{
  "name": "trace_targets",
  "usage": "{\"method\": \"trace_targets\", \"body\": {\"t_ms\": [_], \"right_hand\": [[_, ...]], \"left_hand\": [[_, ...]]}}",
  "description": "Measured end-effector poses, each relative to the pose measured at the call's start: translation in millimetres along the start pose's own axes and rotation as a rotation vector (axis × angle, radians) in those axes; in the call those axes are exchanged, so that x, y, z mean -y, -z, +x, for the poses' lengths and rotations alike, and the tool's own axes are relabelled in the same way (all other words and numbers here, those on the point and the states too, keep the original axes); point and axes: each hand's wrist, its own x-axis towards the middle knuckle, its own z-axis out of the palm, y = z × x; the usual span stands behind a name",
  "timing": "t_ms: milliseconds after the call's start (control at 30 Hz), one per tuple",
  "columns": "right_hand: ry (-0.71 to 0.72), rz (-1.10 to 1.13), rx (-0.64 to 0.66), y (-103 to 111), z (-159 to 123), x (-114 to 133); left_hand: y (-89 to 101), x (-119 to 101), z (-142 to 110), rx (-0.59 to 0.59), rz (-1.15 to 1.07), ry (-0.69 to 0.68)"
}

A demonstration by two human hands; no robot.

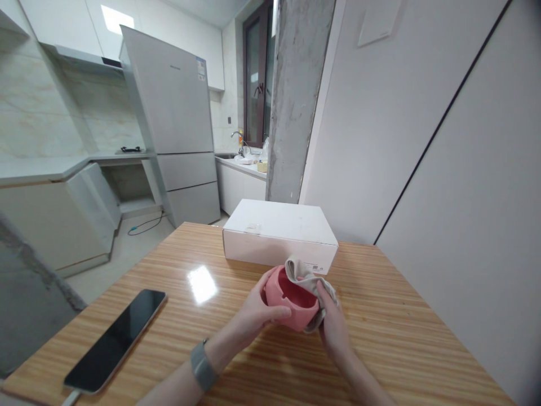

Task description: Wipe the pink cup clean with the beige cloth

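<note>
Tilted above the table, a pink ashtray-like bowl (291,311) with a notch in its rim opens up toward me. My left hand (258,304) is closed round its left side, the thumb lying across the near outer wall. A light grey-beige cloth (305,277) drapes over the bowl's far right rim and down its right side. My right hand (332,318) grips this cloth against the bowl, thumb on top; its other fingers are mostly hidden behind cloth and bowl.
A white cardboard box (279,223) lies on the wooden table (380,327) just beyond my hands. At the left edge is a black phone (116,341) with a cable plugged in. A wall borders the table's right side; a fridge (177,113) stands behind.
</note>
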Motion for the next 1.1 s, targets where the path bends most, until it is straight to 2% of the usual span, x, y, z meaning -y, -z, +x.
{"method": "trace_targets", "body": {"t_ms": [67,100,200,267,367,433,567,700,767,933,1033,1100], "right_hand": [[0.037,-0.024,-0.103,-5.5,-6.7,-9.7],[0.052,-0.029,-0.195,-8.1,-9.8,-14.4],[0.056,-0.035,-0.304,-11.3,-13.1,-23.5],[0.014,-0.004,-0.272,-8.6,-9.0,-23.6],[-0.049,0.06,-0.227,-0.1,2.2,-17.2],[-0.05,0.082,-0.209,5.9,9.3,-11.5],[-0.043,0.081,-0.079,13.1,16.1,-1.7],[-0.128,0.062,0.044,12.6,14.2,4.0],[-0.17,0.047,0.1,11.9,12.8,4.5],[-0.092,0.032,0.082,14.8,14.1,2.4],[-0.049,0.021,0.102,14.8,13.1,0.4],[-0.017,0.013,0.057,11.3,9.0,-2.8]], "left_hand": [[-2.2,7.4,2.1,-0.129,0.08,-0.072],[-2.9,11.6,3.2,-0.182,0.111,-0.091],[-2.3,20.9,5.0,-0.243,0.143,-0.098],[-0.5,21.3,4.5,-0.205,0.12,-0.056],[2.6,14.5,2.1,-0.132,0.087,0.076],[4.4,9.1,0.7,-0.109,0.101,0.129],[7.3,1.4,-0.5,-0.047,0.074,0.193],[8.2,-3.5,-0.6,0.145,0.048,0.175],[7.9,-5.1,0.1,0.199,0.06,0.135],[8.2,-4.7,4.1,0.096,0.092,0.112],[8.0,-0.2,6.3,-0.016,0.158,0.049],[6.9,4.4,6.9,-0.11,0.223,-0.024]]}}
